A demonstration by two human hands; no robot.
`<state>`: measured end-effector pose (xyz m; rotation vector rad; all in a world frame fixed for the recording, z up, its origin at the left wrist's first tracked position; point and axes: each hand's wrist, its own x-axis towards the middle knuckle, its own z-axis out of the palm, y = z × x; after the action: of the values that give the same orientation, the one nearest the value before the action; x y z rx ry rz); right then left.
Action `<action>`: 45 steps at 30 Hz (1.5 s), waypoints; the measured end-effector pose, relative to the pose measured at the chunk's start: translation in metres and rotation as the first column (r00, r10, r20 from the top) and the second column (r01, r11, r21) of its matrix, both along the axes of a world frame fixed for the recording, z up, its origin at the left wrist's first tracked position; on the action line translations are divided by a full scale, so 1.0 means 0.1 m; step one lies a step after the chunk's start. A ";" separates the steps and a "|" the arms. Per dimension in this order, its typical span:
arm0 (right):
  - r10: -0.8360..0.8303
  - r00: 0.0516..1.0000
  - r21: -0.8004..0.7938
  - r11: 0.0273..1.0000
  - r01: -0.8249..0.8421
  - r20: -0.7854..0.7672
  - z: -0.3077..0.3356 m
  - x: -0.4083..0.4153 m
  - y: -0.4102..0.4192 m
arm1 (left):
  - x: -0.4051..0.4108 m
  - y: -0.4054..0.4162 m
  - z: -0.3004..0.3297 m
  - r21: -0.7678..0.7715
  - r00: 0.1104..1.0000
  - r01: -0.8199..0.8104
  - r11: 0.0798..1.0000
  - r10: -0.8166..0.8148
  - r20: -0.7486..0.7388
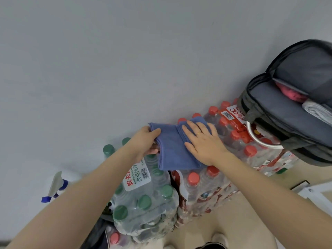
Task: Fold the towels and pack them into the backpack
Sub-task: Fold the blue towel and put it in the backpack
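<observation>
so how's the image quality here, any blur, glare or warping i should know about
Head view: soft, even light, no harsh glare or deep shadows. Wide-angle warping stretches both forearms and bends the backpack at the right edge. The blue towel and both hands, left and right, read reasonably sharp; edges and the spray bottle look softer.

Both forearms are bare up to the bottom edge of the view, no sleeves showing. The right hand point(203, 142) wears a thin gold ring point(198, 133) (on the ring finger). The left hand point(145, 143) wears no jewellery.
</observation>
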<state>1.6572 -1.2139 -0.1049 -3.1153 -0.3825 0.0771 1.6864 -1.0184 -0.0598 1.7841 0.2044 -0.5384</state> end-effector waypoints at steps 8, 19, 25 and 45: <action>-0.076 0.997 0.636 0.768 0.071 -0.019 0.13 -0.02 -0.17 | 0.02 -0.66 0.23 -0.350 0.995 -0.094 0.932 0.078 -0.060; -0.064 0.853 0.833 0.187 0.520 -0.518 0.33 0.03 -0.66 | -0.03 -1.15 0.05 0.050 0.984 0.118 0.992 -0.124 0.132; -0.106 0.872 0.830 0.267 0.489 -0.479 0.33 0.04 -0.63 | -0.16 -1.02 -0.01 0.502 0.684 0.398 0.768 -0.613 0.396; -0.069 0.973 0.770 0.600 0.216 -0.219 0.02 -0.19 -0.69 | 0.00 -0.74 -0.42 0.836 0.389 0.420 0.352 -0.903 0.185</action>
<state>1.6386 -1.2827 -0.1028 -2.2037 -0.0980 0.1265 1.6869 -1.0922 -0.1019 2.6844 -1.1444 -0.4332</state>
